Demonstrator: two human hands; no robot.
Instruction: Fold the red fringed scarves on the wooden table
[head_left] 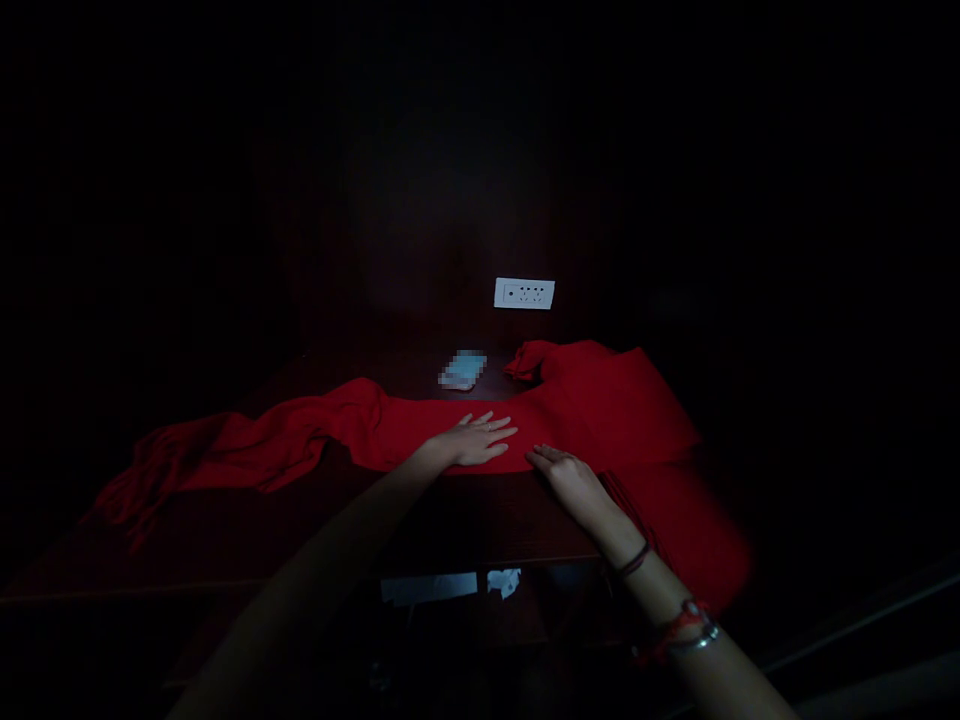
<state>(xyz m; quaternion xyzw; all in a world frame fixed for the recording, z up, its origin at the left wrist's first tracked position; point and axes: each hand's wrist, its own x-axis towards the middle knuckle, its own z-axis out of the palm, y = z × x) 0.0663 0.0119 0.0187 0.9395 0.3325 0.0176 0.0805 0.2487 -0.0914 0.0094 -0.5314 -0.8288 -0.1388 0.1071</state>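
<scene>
A long red scarf [607, 400] with fringed ends lies across a dark wooden tabletop. Its middle stretch is flat, while the left part is bunched and wrinkled. My left hand [476, 440] rests palm down on the flat stretch, fingers spread, with a ring on one finger. At the scarf's near edge, my right hand [568, 478] touches the cloth with its fingers stretched out close together; its thumb is hidden. To the right, a wide fold of the scarf spreads out and hangs over the table's front edge.
A blurred light-blue flat object [463, 369] lies behind the scarf. A white wall socket [524, 293] is set in the dark back panel. Below the table's front edge, white papers [429, 588] show on a lower level. The surroundings are very dark.
</scene>
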